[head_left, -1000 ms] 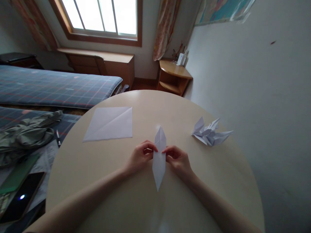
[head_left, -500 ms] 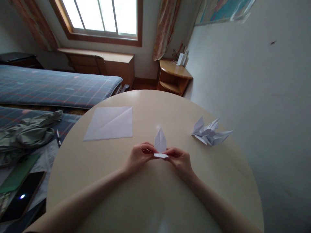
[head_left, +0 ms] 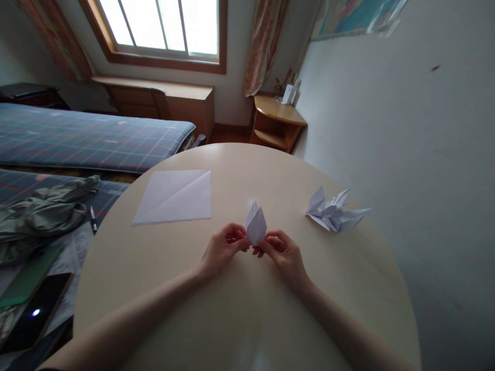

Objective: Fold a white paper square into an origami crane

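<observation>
Between my two hands stands a small piece of folded white paper [head_left: 256, 225], pointed at the top, with one flap in front of another. My left hand [head_left: 225, 245] pinches its lower left edge between thumb and fingers. At the lower right edge, my right hand [head_left: 281, 250] grips it the same way, fingertips showing beneath. Off to the right lie several folded paper cranes [head_left: 334, 211], bunched together. A flat white paper sheet [head_left: 176, 196] with a diagonal crease rests to the left, beyond my left hand.
Everything lies on a round cream table [head_left: 247, 309]. Left of it, a black phone [head_left: 36, 309], a green folder [head_left: 29, 275], a pen [head_left: 93, 220] and a crumpled grey-green cloth [head_left: 46, 211] lie by a plaid mattress [head_left: 88, 139]. A white wall [head_left: 436, 154] borders the right.
The front flap of the folded paper, earlier bent down toward me, now stands up against the back one. My fingers have shifted slightly at its lower edges.
</observation>
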The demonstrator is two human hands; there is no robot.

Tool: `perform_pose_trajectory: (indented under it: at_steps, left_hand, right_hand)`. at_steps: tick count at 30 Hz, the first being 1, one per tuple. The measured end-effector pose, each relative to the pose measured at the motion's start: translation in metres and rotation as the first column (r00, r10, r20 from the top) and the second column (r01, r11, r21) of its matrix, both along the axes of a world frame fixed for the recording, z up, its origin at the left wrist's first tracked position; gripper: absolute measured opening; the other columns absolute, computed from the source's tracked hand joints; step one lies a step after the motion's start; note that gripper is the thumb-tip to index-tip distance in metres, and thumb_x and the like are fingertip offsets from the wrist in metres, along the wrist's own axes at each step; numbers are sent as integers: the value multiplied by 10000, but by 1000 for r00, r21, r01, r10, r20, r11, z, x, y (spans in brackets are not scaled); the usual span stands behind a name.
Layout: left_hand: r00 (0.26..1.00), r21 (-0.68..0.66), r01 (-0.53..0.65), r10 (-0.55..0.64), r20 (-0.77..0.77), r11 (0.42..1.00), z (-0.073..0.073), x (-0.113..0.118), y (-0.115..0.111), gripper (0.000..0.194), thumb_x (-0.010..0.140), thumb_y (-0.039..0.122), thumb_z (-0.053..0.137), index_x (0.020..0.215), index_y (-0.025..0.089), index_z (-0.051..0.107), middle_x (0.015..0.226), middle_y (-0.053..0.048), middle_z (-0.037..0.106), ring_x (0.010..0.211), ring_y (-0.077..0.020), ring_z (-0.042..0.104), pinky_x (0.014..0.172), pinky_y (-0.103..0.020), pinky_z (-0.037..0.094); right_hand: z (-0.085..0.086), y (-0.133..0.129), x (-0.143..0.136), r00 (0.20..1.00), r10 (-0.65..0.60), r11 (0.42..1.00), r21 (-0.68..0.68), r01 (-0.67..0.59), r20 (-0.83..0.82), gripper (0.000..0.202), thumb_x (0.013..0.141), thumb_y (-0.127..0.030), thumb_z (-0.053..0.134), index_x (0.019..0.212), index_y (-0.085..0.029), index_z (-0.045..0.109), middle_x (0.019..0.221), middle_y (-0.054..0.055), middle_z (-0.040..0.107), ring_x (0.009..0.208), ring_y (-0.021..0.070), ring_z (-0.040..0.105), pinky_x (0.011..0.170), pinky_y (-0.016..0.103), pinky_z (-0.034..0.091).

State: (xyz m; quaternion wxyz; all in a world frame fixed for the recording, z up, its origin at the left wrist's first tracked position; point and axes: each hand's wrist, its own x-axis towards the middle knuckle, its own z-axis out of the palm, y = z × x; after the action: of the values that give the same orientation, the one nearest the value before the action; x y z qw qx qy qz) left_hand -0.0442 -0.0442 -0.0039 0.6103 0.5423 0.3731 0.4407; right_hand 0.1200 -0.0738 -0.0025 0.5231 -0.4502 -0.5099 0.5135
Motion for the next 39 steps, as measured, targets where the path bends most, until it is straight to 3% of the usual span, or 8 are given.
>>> perform_pose_trajectory:
  at_steps: [4, 7, 10, 13, 19, 23, 29, 39]
  left_hand:
    - [1000, -13, -7, 7, 21, 1000, 1, 0, 0, 503, 654, 275, 732, 1052, 166, 446, 640, 51, 568, 580, -116, 590, 618, -261, 488]
    - [1000, -11, 23, -23, -8, 1000, -1, 0, 1, 581, 669, 293, 722, 1150, 144, 434, 654, 44, 556, 584, -112, 580, 620, -256, 480]
    - [997, -6, 70, -70, -42, 998, -6, 0, 2, 434, 703, 351, 695, 1032, 119, 533, 669, 10, 583, 595, -111, 569, 594, -232, 455]
    - [991, -20, 95, -96, -92, 995, -10, 0, 1, 315, 745, 400, 650, 858, 113, 587, 704, -30, 627, 606, -111, 565, 586, -223, 443]
    - [990, -35, 71, -75, -117, 997, -8, 1, -1, 337, 720, 454, 653, 718, 131, 560, 605, 0, 594, 529, -103, 540, 528, -214, 428]
    - [985, -76, 110, -119, -128, 991, -4, 0, -3, 357, 689, 458, 676, 654, 129, 543, 549, 19, 551, 492, -98, 535, 495, -202, 417]
    - [982, -87, 125, -135, -129, 988, -4, 0, -2, 385, 701, 491, 649, 639, 129, 534, 527, 12, 558, 481, -102, 541, 482, -193, 408]
    - [985, -14, 30, -32, -171, 999, -4, 3, -2, 387, 732, 508, 605, 735, 121, 617, 566, 4, 568, 510, -103, 517, 486, -195, 400]
  right_hand:
    - [1, 0, -2, 999, 1, 999, -35, -3, -54, 348, 721, -337, 688, 918, -222, 425, 615, -24, 673, 549, 152, 627, 565, 285, 500]
    - [-1, 1, -1, 1000, 5, 999, -51, -6, -28, 461, 732, -329, 676, 1068, -206, 385, 635, -16, 675, 575, 153, 621, 603, 294, 491]
    - [-5, 3, 2, 1000, 15, 998, -58, -13, 27, 469, 747, -342, 652, 1114, -181, 410, 649, -3, 667, 587, 156, 609, 603, 295, 477]
    - [-8, 5, 3, 996, 37, 998, -49, -33, 77, 327, 755, -369, 629, 985, -172, 504, 653, 9, 653, 592, 157, 605, 572, 280, 456]
    - [-7, 2, 1, 987, 60, 998, 8, -61, 149, 246, 789, -386, 592, 910, -177, 540, 722, 28, 648, 649, 153, 598, 617, 275, 462]
    - [-9, 4, -1, 986, 2, 999, -42, 5, 164, 304, 744, -451, 628, 835, -167, 567, 716, 41, 647, 652, 166, 590, 605, 277, 465]
    - [-12, 6, 0, 994, -39, 997, -64, 46, 106, 321, 717, -484, 642, 725, -173, 565, 625, 10, 610, 551, 135, 538, 521, 251, 432]
    - [-10, 5, -1, 996, 12, 997, -78, -5, 85, 292, 724, -464, 632, 754, -176, 595, 651, 15, 623, 588, 150, 551, 544, 258, 437]
